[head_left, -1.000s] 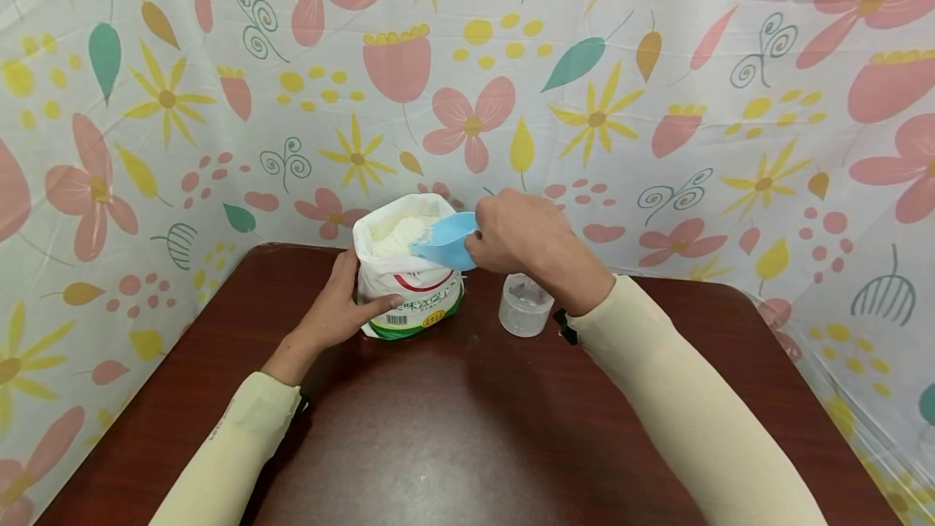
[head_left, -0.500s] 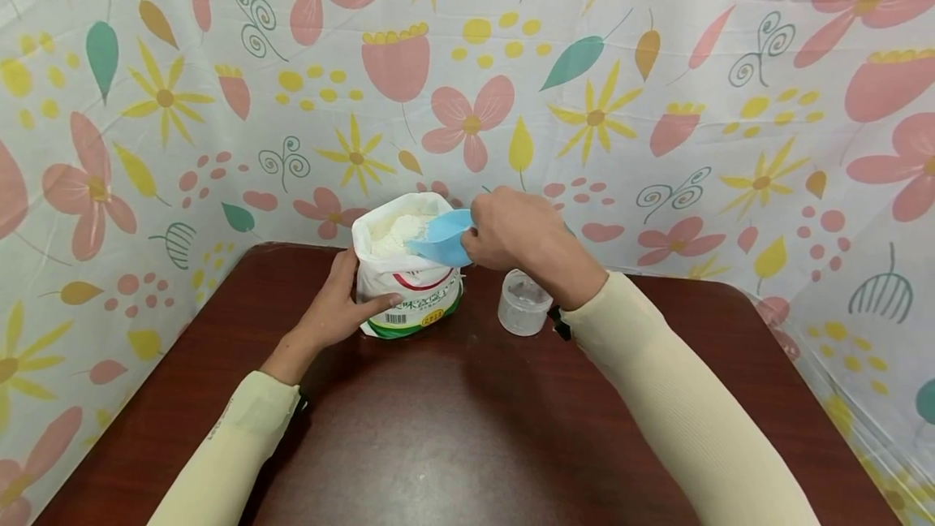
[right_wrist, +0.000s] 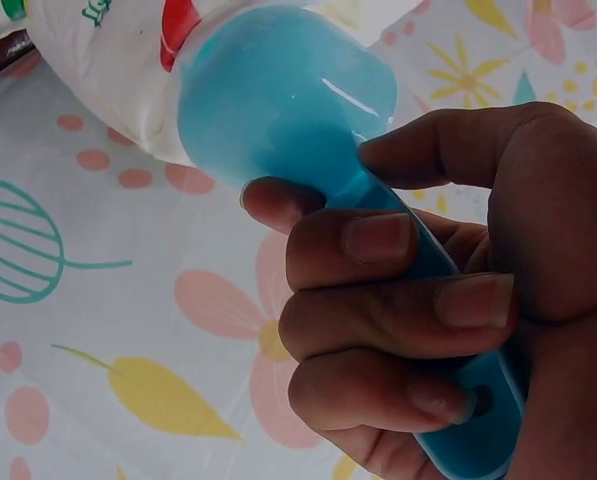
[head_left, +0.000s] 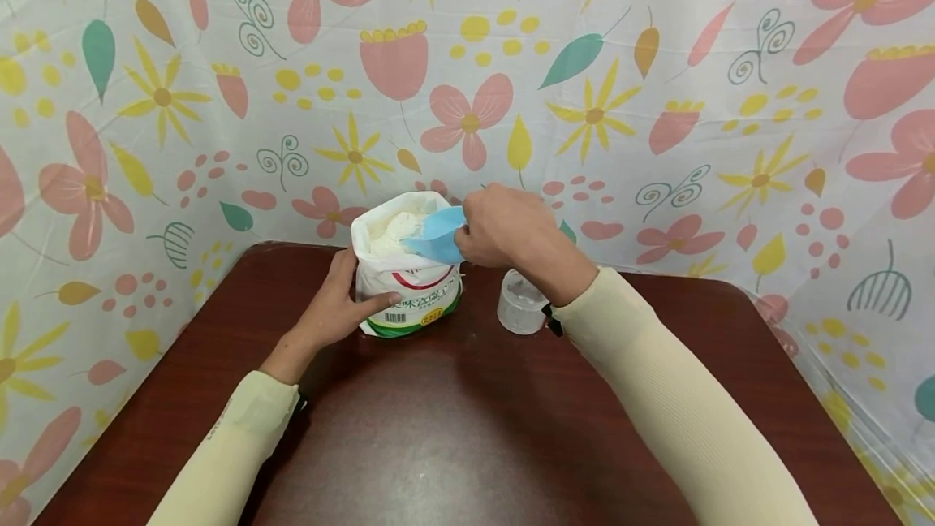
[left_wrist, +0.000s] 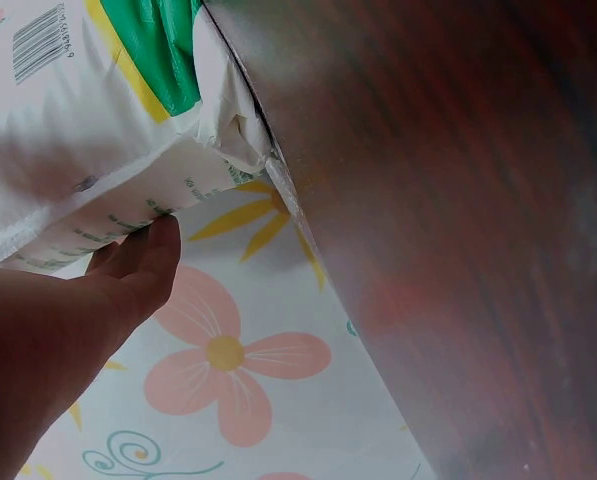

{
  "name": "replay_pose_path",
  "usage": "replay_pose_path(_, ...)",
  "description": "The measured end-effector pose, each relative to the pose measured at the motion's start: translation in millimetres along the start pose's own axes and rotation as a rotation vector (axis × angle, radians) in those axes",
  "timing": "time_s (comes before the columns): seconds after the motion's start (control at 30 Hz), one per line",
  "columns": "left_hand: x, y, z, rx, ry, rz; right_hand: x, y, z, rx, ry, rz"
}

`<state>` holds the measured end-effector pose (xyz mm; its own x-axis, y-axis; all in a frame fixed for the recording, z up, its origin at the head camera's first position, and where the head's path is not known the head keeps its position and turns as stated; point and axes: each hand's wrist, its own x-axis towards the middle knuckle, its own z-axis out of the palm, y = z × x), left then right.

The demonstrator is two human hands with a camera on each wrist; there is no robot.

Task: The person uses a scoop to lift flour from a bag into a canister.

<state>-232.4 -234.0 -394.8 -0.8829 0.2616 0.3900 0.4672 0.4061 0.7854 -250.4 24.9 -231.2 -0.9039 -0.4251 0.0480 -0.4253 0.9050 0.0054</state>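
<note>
A white bag of flour (head_left: 418,281) with green and red print stands at the back of the table, its mouth rolled back. White flour (head_left: 390,234) shows inside. My left hand (head_left: 332,311) grips the bag's left side, thumb across the front and fingers along the side. In my right hand (head_left: 507,226) is a light blue scoop (head_left: 437,235), its bowl dipping into the flour over the bag's right rim. The right wrist view shows the fingers wrapped around the blue handle (right_wrist: 468,430). Just right of the bag stands a clear plastic jar (head_left: 520,311) without a lid, partly behind my right wrist.
The dark reddish-brown table (head_left: 438,437) carries the bag and jar near its back edge. Right behind that edge hangs a white curtain (head_left: 467,39) printed with flowers and leaves, which also runs down both sides.
My right hand and the scoop have moved slightly left and up, the scoop's bowl further over the bag's mouth. The left hand keeps its grip on the bag.
</note>
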Motion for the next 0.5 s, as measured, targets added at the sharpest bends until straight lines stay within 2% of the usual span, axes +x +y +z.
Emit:
replay_pose_path(0.13, 0.4, 0.4, -0.3, -0.004, -0.003, 0.011, 1.0, -2.0, 0.2, -0.002, 0.0, 0.005)
replay_pose_path(0.17, 1.3, -3.0, 0.2, -0.008, 0.0, 0.029, 1.3, -2.2, 0.5, 0.0, 0.0, 0.005)
replay_pose_path(0.37, 3.4, -34.6, 5.9, 0.009, 0.026, 0.022, 3.4, -3.3, 2.0, 0.002, 0.002, 0.006)
replay_pose_path(0.5, 4.1, -41.3, 4.7, 0.034, 0.026, 0.004, 5.2, -4.3, 1.9, -0.004, 0.007, -0.005)
